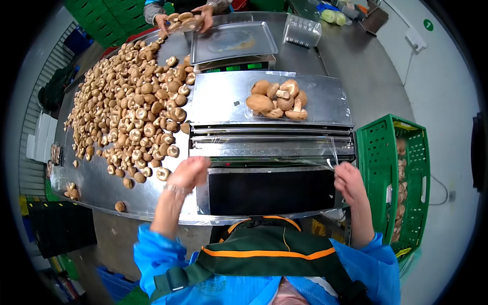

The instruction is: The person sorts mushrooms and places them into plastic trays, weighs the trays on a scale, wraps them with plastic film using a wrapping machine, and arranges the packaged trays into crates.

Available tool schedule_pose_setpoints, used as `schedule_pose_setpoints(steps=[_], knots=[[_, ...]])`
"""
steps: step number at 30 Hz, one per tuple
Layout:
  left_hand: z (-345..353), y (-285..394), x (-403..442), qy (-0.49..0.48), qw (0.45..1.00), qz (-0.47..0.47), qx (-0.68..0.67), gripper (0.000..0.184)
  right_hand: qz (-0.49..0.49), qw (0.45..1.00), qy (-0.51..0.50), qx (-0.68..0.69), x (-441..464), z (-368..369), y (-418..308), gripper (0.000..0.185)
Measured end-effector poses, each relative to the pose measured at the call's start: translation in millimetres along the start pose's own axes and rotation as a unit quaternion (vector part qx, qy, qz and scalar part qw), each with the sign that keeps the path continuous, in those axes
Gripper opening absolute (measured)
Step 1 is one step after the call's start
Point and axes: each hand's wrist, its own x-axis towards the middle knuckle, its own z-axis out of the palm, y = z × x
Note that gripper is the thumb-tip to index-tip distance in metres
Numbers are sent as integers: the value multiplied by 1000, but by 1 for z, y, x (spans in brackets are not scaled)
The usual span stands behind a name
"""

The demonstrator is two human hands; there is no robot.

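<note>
Clear plastic film (333, 152) stretches across the front of the wrapping machine (274, 147), near its metal rollers. My left hand (190, 174) is closed at the film's left side, the fingers slightly blurred. At the right side my right hand (348, 179) pinches the film's edge, where it bunches into a white fold. Behind the rollers, a clear tray of brown mushrooms (278, 100) sits on the machine's metal top. A black plate (272, 192) lies below and between my hands.
A large heap of mushrooms (132, 107) covers the steel table to the left. Across it, a co-worker's hands (203, 18) hold a filled tray beside a scale (234, 43). Empty clear trays (302, 30) stand behind. A green crate (391, 178) with packed mushrooms stands right.
</note>
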Motion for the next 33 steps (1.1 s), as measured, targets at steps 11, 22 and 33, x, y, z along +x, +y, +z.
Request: schedule_pose_setpoints(steps=[11,22,33], knots=[[55,168,110,-229,818,487,-204,34,-253,849,-228,404,124,64,-189,18],[62,118,185,-275,924,111,239,42,-23,954,-220,-202,212,60,-106,47],[56,83,35,-290,897,173,285,60,-8,947,-254,-196,53,54,-87,59]])
